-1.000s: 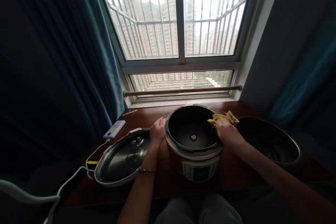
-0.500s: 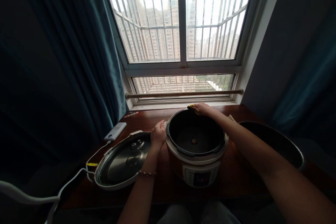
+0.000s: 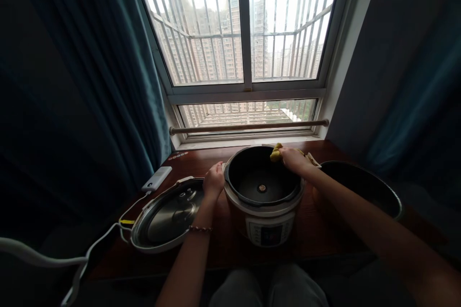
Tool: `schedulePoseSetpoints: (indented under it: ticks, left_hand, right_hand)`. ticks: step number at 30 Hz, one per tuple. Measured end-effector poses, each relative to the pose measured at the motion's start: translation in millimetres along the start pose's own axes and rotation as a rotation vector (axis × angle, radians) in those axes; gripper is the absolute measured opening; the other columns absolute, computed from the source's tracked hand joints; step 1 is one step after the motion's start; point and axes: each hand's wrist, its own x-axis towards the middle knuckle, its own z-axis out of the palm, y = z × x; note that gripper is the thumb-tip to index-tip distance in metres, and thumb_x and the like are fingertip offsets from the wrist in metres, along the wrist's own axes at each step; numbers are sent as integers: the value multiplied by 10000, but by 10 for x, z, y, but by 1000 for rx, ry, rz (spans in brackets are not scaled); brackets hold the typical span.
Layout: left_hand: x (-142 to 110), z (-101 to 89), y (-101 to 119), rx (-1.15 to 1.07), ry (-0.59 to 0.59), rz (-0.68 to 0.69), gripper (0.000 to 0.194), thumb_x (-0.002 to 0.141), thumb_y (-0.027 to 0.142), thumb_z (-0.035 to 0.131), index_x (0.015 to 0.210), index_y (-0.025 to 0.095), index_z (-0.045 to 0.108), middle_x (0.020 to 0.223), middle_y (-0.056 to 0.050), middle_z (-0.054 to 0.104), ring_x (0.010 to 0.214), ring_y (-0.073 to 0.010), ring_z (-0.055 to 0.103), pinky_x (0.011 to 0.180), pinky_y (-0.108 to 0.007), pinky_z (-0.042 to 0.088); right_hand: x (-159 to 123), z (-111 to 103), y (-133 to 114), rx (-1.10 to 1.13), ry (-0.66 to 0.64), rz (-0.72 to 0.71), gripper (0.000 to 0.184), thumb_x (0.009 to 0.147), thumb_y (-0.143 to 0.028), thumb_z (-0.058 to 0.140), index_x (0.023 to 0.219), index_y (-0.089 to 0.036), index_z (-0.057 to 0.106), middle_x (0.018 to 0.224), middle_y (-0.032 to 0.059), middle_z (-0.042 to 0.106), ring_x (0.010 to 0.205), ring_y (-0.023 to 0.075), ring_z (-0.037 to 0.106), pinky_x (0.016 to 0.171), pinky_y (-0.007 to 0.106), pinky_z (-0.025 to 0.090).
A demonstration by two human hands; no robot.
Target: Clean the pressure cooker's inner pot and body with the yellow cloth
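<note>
An electric pressure cooker [image 3: 239,216] stands upright on the wooden table, without its lid. Its dark inside [image 3: 248,175] shows a small round metal piece at the bottom. My left hand [image 3: 214,180] is closed at the cooker's left side, where a pale handle partly shows under the fingers. At the far right part of the rim, my right hand [image 3: 294,159] grips a yellow cloth [image 3: 276,152] pressed against the rim. Left of the cooker lies its round lid [image 3: 173,223], metal underside up.
A wide dark pot [image 3: 360,184] stands on the table [image 3: 212,153] at the right, partly behind my right forearm. At the back left lies a white power bank [image 3: 157,179] with a white cable [image 3: 97,253] running off left. A barred window and rail lie beyond.
My right hand has slid the cloth along the cooker's rim from the back toward the right, and more of the cloth shows. My left hand stays at the cooker's side. The view has shifted slightly.
</note>
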Motion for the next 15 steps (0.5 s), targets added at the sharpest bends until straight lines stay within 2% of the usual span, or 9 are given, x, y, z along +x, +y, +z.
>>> schedulePoseSetpoints:
  ticks: [4,8,11,15]
  left_hand:
    - [-8,-11,17,17,-11,-3,408,893,337,284,1117,225,607,1147,-78,627,1072,-230,562,871,-313,410]
    - [-6,-12,7,18,-16,8,416,891,339,276,1123,225,602,1151,-86,623,1071,-247,561,868,-335,410]
    - [1,-3,-7,4,-14,11,416,887,340,281,1124,216,600,1153,-95,620,1083,-254,554,882,-348,405]
    - [-15,28,0,-42,-16,50,422,882,328,297,1137,163,589,1199,-125,587,1132,-258,520,940,-365,371]
  right_hand:
    - [-444,-37,-22,32,69,113,265,846,-171,392,943,-109,630,910,146,656,843,231,614,731,306,423]
    - [-917,42,-113,193,225,73,222,848,-187,440,985,-148,611,1062,113,625,1033,206,558,849,284,414]
    - [-1198,66,-288,287,265,36,196,860,-212,455,970,-155,607,1098,102,611,1076,199,531,892,287,402]
    - [-1407,-10,-652,314,233,6,198,881,-269,450,899,-151,607,989,90,639,951,202,572,837,296,418]
